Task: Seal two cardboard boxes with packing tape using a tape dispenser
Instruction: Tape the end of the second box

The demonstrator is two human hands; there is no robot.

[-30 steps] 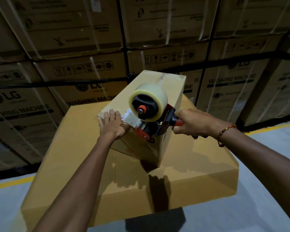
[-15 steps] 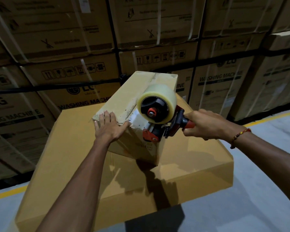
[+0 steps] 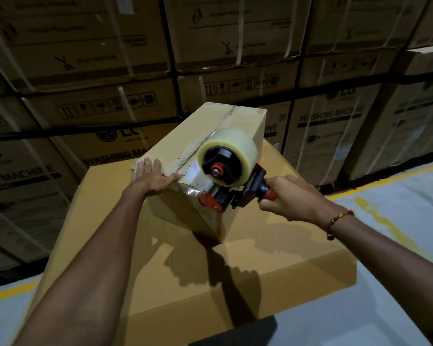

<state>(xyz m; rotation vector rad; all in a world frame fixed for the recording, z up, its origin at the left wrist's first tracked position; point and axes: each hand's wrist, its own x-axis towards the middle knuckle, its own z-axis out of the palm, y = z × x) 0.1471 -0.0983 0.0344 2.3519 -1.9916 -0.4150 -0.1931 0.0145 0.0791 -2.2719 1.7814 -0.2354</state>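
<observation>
Left hand (image 3: pixel 152 179) stays flat on small box (image 3: pixel 200 126), thumb now stretched to the tape (image 3: pixel 191 172); right hand (image 3: pixel 293 198) keeps gripping tape dispenser (image 3: pixel 225 168) at near edge, so the seam strip looks nearly finished.

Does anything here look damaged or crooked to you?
Yes. The small box sits turned at an angle on the large box, and the tape folded over its near edge looks wrinkled beside the tape dispenser.

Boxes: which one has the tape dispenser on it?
The small box on top of the large box: the tape dispenser, gripped by the right hand, sits at its near edge while the left hand presses its lid.
</observation>
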